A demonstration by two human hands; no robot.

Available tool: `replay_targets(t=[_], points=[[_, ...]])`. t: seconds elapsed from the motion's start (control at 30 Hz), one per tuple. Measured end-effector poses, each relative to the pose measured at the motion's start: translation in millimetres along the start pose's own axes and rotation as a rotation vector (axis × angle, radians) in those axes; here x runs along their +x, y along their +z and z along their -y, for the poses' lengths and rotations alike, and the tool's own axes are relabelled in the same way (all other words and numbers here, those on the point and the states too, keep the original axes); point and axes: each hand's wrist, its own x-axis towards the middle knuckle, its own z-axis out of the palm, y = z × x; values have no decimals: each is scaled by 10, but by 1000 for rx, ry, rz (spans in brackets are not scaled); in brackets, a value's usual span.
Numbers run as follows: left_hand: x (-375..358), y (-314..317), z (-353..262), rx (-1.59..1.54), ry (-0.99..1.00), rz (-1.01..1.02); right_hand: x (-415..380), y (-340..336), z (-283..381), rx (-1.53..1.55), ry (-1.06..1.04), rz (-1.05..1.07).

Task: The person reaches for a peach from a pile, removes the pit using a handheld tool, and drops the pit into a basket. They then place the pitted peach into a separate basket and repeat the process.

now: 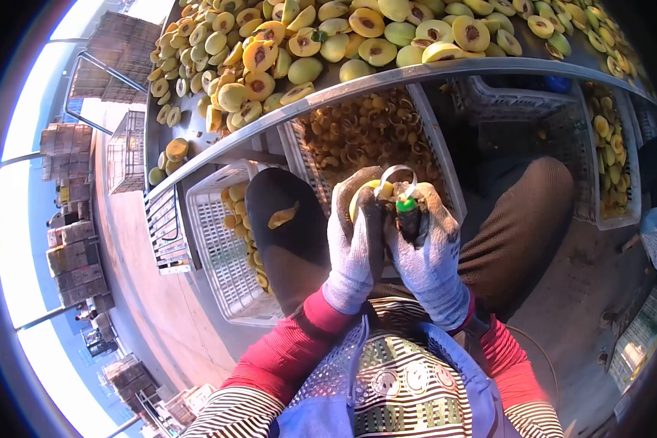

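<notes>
Both my gloved hands meet above my lap. My left hand (352,252) is closed around a yellow peach half (362,198), which its fingers mostly cover. My right hand (432,255) grips a pitting knife (407,212) with a green and black handle and a curved metal loop blade. The loop stands at the fruit's right side; whether it cuts into the flesh cannot be made out. A piece of peel (283,215) lies on my left thigh. Beyond my hands, a metal table (328,97) carries a heap of halved peaches (372,51), many with brown pits showing.
Below the table edge stands a crate of brownish scraps (369,135). White crates with peach pieces stand at the left (223,292) and right (612,157). A grey crate (515,102) sits under the table. Stacked crates (77,255) line the far left.
</notes>
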Motion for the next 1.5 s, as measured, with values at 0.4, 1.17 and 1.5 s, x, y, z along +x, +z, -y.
replay_targets(t=[0.4,1.17,1.5], points=[[67,-174,-191,-203,-190,-4,-173,-96,134,132,77,174],[-9,-56,-66,-135,-108,42,-545,-66,-245,-128,-112,156],[175,-229,-99,156,-123,416,-454,-191,-39,549,338,478]])
